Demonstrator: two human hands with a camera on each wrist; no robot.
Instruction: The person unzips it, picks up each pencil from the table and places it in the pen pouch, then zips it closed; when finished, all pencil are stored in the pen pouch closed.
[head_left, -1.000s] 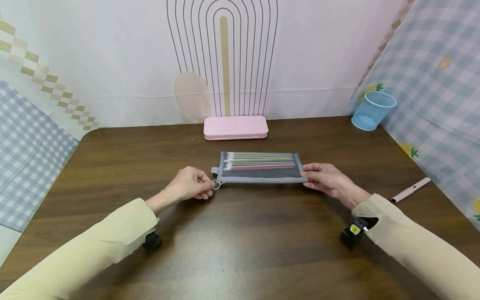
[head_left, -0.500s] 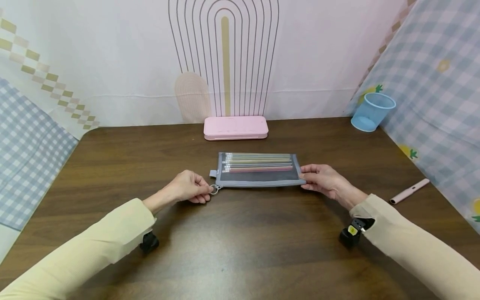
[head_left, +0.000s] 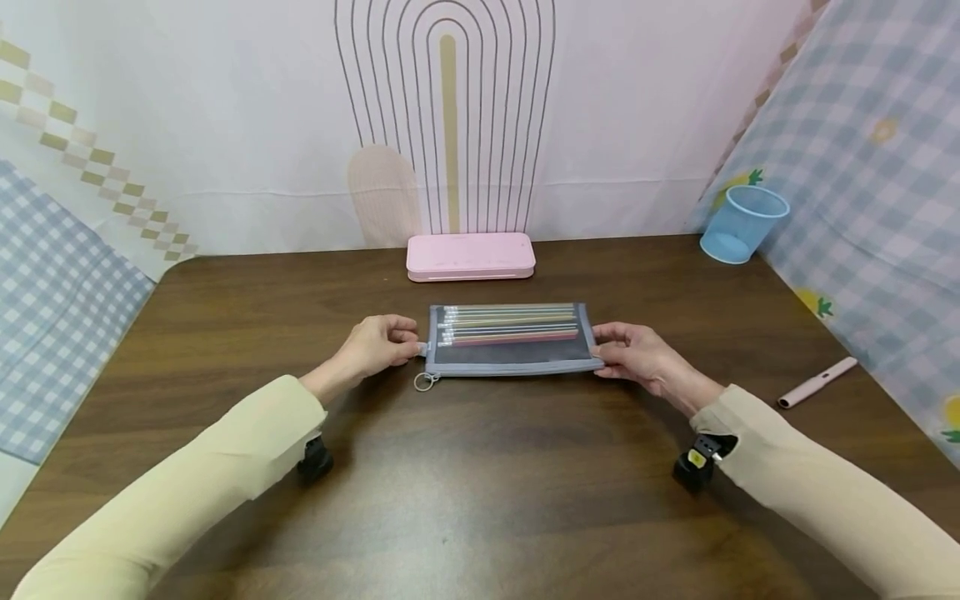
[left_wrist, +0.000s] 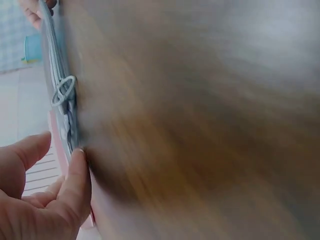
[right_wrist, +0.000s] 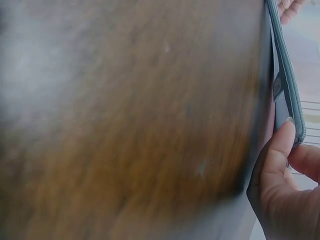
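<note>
A grey mesh zip pouch (head_left: 512,355) with several pencils (head_left: 510,327) inside lies across the middle of the table. At its right end, my right hand (head_left: 637,357) pinches the edge between thumb and fingers, near the zip's end in the right wrist view. My left hand (head_left: 375,343) is at the small fabric tab (head_left: 423,349) on the pouch's left end. Its thumb and index finger stand apart in the left wrist view, the index fingertip touching the pouch edge. A zip pull ring (head_left: 425,382) hangs free at the front left corner.
Behind the pouch, a pink case (head_left: 471,257) stands against the patterned backdrop cloth. A blue bin (head_left: 744,223) is at the back right corner. To the right of my right hand lies a pink pen-shaped object (head_left: 817,382) on the brown table (head_left: 480,483).
My left hand has let go of the zip pull ring and moved up to the fabric tab. The pouch has shifted slightly left, with my right hand still holding its right end.
</note>
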